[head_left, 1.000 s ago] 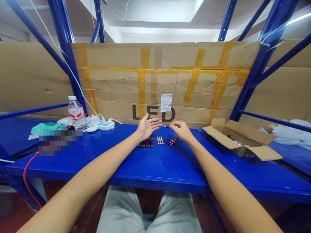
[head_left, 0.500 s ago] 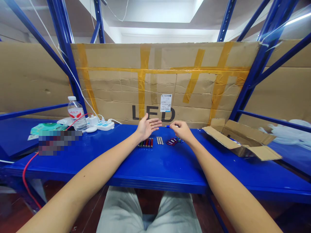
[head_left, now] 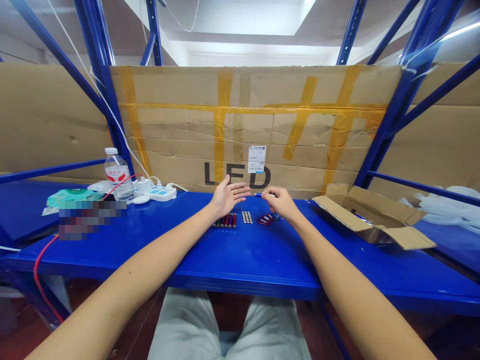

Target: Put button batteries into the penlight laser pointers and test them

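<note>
My left hand (head_left: 228,196) is held palm up with fingers spread, just above a row of small coloured tubes (head_left: 225,220) on the blue shelf (head_left: 240,250). A small gold-coloured piece lies on its fingers. My right hand (head_left: 279,201) pinches a small blue tube (head_left: 258,195) that points toward the left palm. Below the hands lie a block of small silver button cells (head_left: 246,216) and a pile of red and blue carabiner clips (head_left: 267,218).
An open cardboard box (head_left: 371,217) lies at the right. A water bottle (head_left: 118,175), a white power strip (head_left: 161,192) with a red cable, and green packets (head_left: 71,197) sit at the left. A taped cardboard sheet marked LED (head_left: 240,125) backs the shelf between blue uprights.
</note>
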A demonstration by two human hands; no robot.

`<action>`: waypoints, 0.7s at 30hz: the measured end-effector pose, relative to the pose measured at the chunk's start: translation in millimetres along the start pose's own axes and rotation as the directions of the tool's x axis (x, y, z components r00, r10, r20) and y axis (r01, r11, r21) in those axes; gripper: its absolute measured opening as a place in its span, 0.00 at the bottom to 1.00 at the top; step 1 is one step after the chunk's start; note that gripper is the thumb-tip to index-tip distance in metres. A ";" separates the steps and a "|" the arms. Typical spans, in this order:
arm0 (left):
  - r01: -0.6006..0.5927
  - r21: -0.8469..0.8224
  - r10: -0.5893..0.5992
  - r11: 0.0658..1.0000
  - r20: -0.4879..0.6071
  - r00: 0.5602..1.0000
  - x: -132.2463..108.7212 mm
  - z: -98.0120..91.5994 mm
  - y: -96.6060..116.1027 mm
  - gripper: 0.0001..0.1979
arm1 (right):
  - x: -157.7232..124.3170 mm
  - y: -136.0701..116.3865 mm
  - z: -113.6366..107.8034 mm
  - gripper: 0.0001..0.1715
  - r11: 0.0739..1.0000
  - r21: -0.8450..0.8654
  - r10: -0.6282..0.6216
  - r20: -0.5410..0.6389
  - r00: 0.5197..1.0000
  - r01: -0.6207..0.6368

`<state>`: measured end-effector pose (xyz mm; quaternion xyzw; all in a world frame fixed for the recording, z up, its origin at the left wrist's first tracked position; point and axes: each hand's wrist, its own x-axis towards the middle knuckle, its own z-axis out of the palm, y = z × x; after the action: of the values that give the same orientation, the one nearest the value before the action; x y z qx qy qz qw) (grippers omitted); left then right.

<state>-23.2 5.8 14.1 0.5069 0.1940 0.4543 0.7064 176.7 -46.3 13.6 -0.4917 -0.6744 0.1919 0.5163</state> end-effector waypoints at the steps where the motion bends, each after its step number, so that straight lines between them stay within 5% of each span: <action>1: 0.001 0.000 -0.001 1.000 0.000 1.000 -0.1 0.2 0.0 0.37 | 0.0 -0.1 0.3 0.12 1.000 0.000 0.003 0.004 1.000 -0.003; 15: -0.027 0.074 0.023 0.997 0.053 0.998 -1.0 3.3 -1.6 0.33 | -1.2 0.6 2.3 0.15 0.981 0.150 0.118 0.060 0.991 -0.126; 18: -0.135 0.282 0.131 0.950 0.034 0.991 1.8 3.0 -7.3 0.21 | -1.9 1.6 3.6 0.19 0.967 0.196 0.137 0.134 0.981 -0.162; 21: -0.260 0.550 0.251 0.794 0.094 0.963 3.1 2.3 -12.7 0.11 | -3.4 4.3 5.1 0.24 0.963 0.198 0.142 0.214 0.967 -0.185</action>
<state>-14.3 6.3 4.3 0.7158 0.2422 0.4649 0.4613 174.1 -46.0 6.6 -0.4654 -0.6543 0.3540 0.4795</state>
